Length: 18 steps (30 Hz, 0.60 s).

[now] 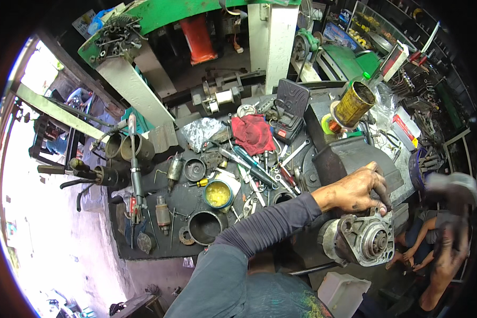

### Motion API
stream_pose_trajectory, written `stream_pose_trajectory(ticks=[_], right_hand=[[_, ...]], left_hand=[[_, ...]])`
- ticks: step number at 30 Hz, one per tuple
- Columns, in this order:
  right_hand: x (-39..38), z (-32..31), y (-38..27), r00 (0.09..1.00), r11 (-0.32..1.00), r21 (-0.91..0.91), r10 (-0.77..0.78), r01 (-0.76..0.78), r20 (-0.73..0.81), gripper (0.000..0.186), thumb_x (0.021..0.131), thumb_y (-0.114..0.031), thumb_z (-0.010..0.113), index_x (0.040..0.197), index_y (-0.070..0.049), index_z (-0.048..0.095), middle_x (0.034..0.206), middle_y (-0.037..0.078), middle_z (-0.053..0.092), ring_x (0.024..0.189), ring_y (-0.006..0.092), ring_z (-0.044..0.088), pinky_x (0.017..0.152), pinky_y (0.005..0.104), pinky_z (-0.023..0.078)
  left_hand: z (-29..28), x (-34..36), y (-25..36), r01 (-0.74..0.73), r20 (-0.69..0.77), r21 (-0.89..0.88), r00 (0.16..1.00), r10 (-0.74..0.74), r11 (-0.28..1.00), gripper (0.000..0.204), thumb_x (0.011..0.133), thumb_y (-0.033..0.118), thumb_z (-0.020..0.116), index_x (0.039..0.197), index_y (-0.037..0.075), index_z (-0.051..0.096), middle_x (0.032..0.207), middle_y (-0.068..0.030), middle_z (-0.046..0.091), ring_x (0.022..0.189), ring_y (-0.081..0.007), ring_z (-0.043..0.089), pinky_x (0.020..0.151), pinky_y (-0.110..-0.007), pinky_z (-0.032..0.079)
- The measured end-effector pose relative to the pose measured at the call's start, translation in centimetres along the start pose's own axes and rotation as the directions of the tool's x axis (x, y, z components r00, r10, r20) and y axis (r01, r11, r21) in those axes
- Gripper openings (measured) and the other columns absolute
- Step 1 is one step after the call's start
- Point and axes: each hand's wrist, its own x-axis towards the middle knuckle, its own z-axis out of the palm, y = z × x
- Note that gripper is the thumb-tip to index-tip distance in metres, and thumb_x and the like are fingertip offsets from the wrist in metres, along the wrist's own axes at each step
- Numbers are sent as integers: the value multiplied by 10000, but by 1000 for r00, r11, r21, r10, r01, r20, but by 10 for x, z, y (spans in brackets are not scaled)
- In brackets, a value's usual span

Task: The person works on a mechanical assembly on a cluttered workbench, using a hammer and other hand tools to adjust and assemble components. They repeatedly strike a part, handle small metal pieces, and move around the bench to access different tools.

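At the bench's right front edge is a starter motor (pixel 363 241), its round toothed pinion and grey flange facing me. My left hand (pixel 355 190) reaches across from the lower middle and closes its fingers over the top of the flange. Out to the right my right hand (pixel 451 248) is raised apart from the starter motor, smeared by motion. It grips what looks like a hammer (pixel 455 188), with a pale blurred head; the handle is mostly hidden.
Spanners and screwdrivers (pixel 252 168) crowd the bench middle, beside a grease tub (pixel 218 194) and red cloth (pixel 252 133). An armature (pixel 162 214) and a hollow metal housing (pixel 205 228) lie left. A yellow can (pixel 356 103) stands behind. Another person's arms (pixel 421 241) show lower right.
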Motion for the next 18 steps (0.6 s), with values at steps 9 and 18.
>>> stream_pose_trajectory(ticks=[9, 18], right_hand=[[3, -4, 8, 994, 997, -54, -68, 63, -85, 417, 1020, -176, 587, 1375, 41, 561, 1315, 174, 612, 1151, 265, 590, 1026, 373, 434], [2, -4, -11, 996, 1000, 16, -11, 9, 90, 450, 996, -162, 633, 1393, 33, 551, 1129, 127, 665, 991, 196, 602, 906, 328, 477]], left_hand=[[-3, 1, -4, -18, 42, 6, 999, 18, 1000, 270, 746, 332, 831, 926, 132, 813, 980, -29, 738, 1056, -267, 535, 963, -404, 398], [-1, -1, -8, 38, 48, 48, 998, -40, 998, 313, 760, 359, 830, 975, 132, 810, 1040, -29, 736, 1112, -287, 525, 990, -424, 418]])
